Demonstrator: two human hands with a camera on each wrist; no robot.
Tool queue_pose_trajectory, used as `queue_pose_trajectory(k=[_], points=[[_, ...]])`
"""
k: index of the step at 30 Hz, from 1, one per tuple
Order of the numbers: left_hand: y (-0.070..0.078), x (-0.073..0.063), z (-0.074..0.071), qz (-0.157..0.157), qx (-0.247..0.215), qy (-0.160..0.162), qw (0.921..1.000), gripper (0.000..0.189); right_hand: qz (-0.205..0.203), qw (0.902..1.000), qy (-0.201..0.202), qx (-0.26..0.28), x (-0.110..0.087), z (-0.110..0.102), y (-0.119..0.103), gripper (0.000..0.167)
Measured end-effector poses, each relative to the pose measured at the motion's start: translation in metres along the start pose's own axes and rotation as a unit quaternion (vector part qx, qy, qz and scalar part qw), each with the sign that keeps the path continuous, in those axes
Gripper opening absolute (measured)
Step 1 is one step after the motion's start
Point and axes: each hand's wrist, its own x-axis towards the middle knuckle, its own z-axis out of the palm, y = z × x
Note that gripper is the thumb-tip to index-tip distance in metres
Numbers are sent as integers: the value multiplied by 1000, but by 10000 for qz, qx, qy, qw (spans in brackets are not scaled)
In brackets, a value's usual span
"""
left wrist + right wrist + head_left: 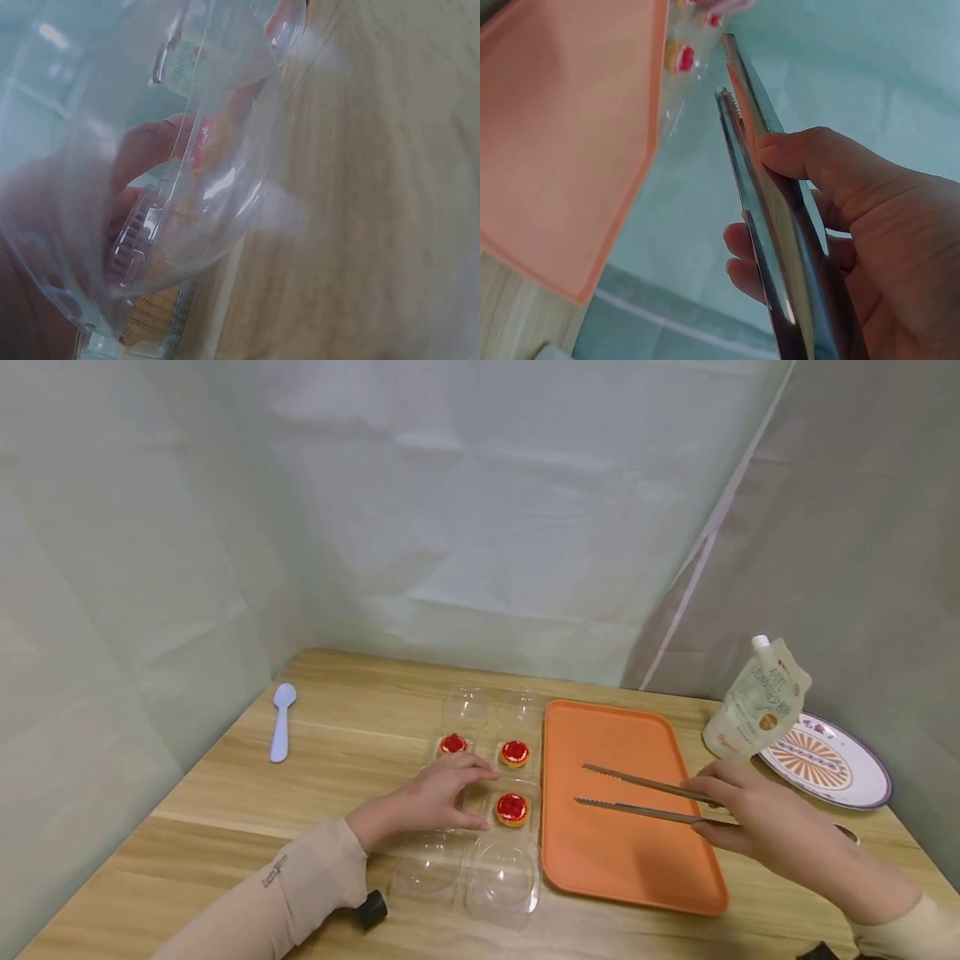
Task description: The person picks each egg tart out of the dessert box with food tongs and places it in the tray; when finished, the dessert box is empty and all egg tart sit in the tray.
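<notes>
- Head view: a wooden table (225,777) stood against pale sheeted walls. On it lay 1 orange tray (622,860), 1 clear clamshell box (480,860) holding 3 red tarts (512,808), 1 spoon (282,722), 1 plate (862,777) and 1 pouch (757,702). The left hand (438,797) rested flat on the box with relaxed fingers.
- Left wrist view: blurred clear plastic over wood.
- Right wrist view: the right hand (855,247) gripped 1 pair of metal tongs (761,195), its tips apart, above the tray.

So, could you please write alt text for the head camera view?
A person's right hand holds metal tongs over an orange tray, while the left hand rests on a clear plastic container with three red-topped tarts. A white spoon, a pouch and a patterned plate lie on the wooden table.
</notes>
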Motion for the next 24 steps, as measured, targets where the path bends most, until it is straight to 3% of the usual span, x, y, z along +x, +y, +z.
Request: queue_pose_trajectory(k=[9, 16, 24], points=[[-1, -1, 1, 13, 17, 44, 10000, 69, -407, 9986, -63, 336, 21, 14, -12, 39], [-1, 0, 1, 14, 69, 66, 10000, 70, 45, 9931, -877, 772, 33, 19, -24, 30], [-2, 0, 1, 32, 115, 68, 9999, 70, 64, 9930, -1022, 590, 45, 26, -35, 29]])
